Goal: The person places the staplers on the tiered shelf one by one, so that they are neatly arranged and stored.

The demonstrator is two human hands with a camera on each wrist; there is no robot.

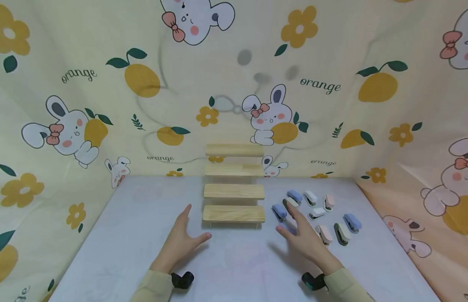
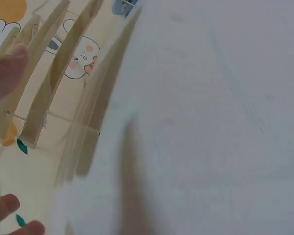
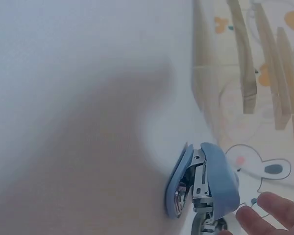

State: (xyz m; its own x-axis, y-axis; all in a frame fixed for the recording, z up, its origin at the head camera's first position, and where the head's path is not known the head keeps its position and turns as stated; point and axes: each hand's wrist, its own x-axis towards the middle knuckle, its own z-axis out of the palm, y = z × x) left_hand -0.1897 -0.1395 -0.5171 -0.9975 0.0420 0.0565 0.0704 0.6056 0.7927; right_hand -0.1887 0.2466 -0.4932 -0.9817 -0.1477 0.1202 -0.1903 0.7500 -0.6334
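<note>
My left hand (image 1: 183, 243) hovers over the table left of a four-tier wooden shelf (image 1: 234, 214), fingers straight and thumb spread, holding nothing. My right hand (image 1: 305, 239) is raised among the nearest of several small staplers, fingers extended, thumb apart, empty. A blue stapler (image 1: 279, 212) stands just beyond its thumb; another blue one is partly hidden beneath the hand. In the right wrist view a blue stapler (image 3: 220, 181) appears close to the fingertips (image 3: 267, 210). The left wrist view shows the shelf's slats (image 2: 49, 83) behind the left thumb (image 2: 10, 73).
Right of the shelf lie white staplers (image 1: 310, 198), pink ones (image 1: 324, 234), a dark green and cream one (image 1: 342, 234) and a blue one (image 1: 352, 222). Patterned cloth (image 1: 234, 67) hangs behind and at both sides of the pale table (image 1: 234, 268).
</note>
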